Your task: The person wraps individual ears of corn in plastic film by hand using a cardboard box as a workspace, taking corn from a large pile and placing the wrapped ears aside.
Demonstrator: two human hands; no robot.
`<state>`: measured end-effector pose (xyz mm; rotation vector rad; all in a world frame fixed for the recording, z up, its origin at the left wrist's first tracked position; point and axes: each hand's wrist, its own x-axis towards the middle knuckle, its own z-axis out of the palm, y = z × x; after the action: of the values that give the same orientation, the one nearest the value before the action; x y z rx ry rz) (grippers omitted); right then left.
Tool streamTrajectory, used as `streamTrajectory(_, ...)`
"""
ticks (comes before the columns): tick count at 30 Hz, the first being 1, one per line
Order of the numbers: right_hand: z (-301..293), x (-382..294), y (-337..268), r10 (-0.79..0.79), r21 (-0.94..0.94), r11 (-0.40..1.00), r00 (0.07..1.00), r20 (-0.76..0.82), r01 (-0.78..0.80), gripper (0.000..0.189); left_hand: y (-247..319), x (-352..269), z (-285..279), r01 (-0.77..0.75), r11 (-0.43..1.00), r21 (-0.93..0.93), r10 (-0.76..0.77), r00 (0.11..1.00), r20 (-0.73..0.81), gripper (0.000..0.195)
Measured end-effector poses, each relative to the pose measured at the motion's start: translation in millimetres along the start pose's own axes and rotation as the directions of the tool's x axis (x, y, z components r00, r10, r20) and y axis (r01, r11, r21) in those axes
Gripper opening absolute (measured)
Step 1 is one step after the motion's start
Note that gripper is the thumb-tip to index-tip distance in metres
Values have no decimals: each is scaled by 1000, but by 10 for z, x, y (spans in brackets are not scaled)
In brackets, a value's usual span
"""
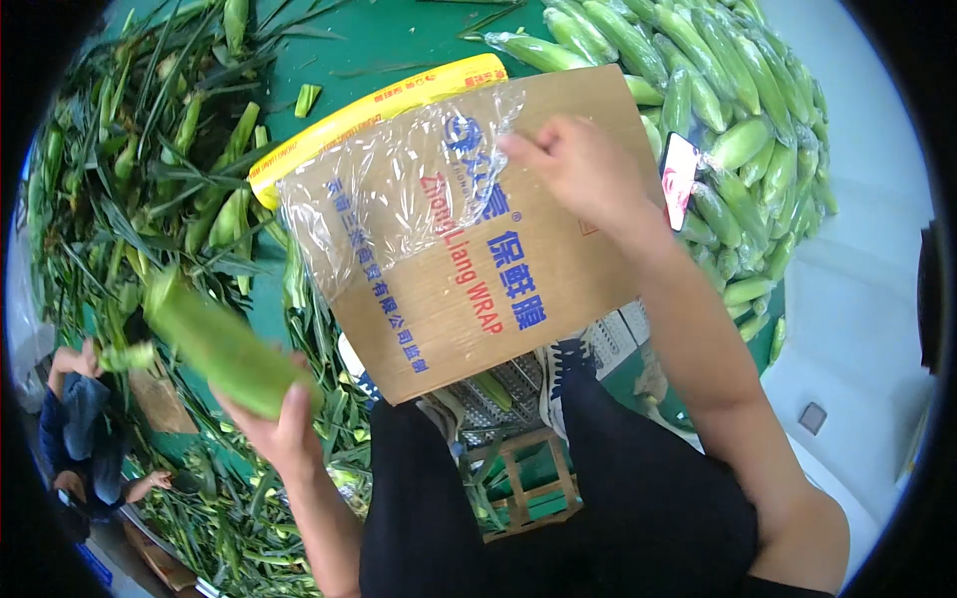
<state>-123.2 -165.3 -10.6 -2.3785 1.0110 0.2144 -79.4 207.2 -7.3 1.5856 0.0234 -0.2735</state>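
Note:
My left hand [273, 426] grips an ear of corn in its green husk [217, 347], blurred and held tilted left of the box. A flat cardboard box [448, 299], printed with blue and red writing, lies before me above my knees. Clear plastic wrap [389, 194] spreads crinkled over its far left part. That film comes off a yellow-printed roll [381, 112] along the box's far edge. Over the box, my right hand [576, 168] has its fingertips at the film's right edge; whether they pinch it cannot be seen.
Wrapped ears of corn [733, 97] are heaped at the right, a phone [679, 179] against them. Loose husks and leaves [172, 164] pile up on the left. Another person [86, 441] sits at the lower left. A wooden crate [523, 486] lies below, between my legs.

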Motion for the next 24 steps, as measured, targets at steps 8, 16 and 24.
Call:
streamTrajectory(8, 85, 7, 419, -140, 455, 887, 985, 95, 82, 26, 175, 1009, 1564, -622, 231, 748, 127, 781, 611, 61)
streamTrajectory(16, 445, 103, 283, -589, 525, 557, 752, -297, 644, 31, 159, 1044, 1833, -741, 261, 619, 33, 648, 761, 62)
streamTrajectory(24, 590, 369, -98, -892, -198, 445, 413, -183, 873, 61, -229, 1092, 237, -635, 552, 541, 287, 753, 592, 86)
